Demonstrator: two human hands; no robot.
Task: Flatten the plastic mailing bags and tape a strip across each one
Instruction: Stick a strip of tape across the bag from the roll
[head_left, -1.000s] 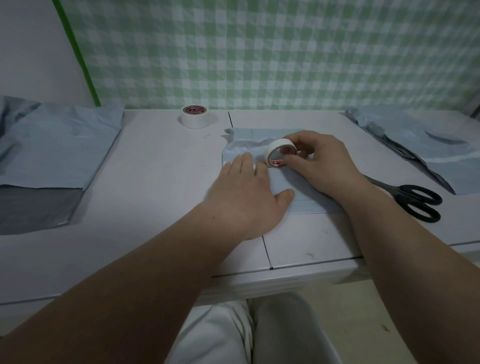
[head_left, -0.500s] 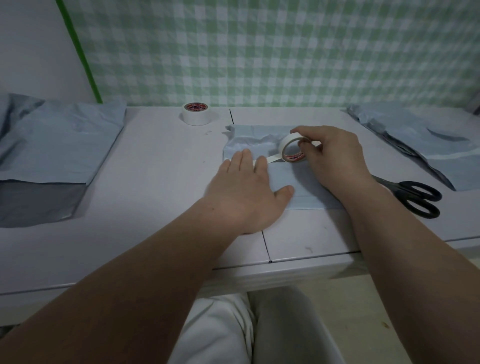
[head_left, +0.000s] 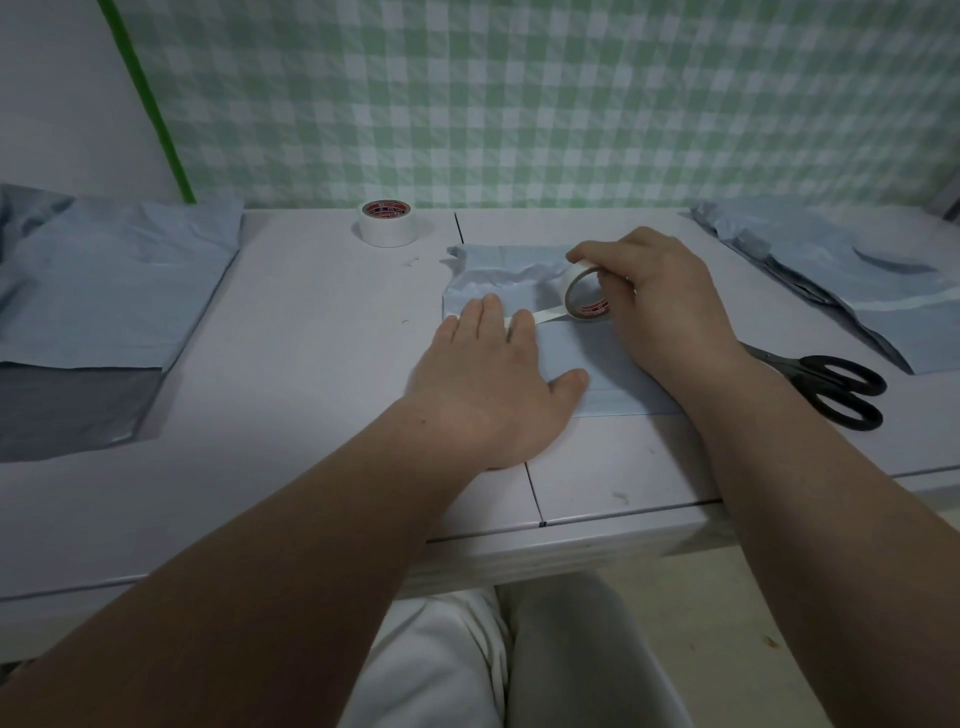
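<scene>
Here the right hand (head_left: 670, 306) grips the tape roll (head_left: 592, 310) on the bag (head_left: 597, 358); the flat left hand (head_left: 493, 384) pins its strip (head_left: 545, 315).

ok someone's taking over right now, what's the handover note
Left hand: flat, pressing the tape's free end onto the light blue plastic mailing bag.
Right hand: grips the white tape roll, a strip drawn out over the bag.
Black-handled scissors lie right of the bag; a spare white tape roll sits at the back.
Done: strip started.
Left: pull it across, cut, press down; bag's far end is wrinkled.
</scene>
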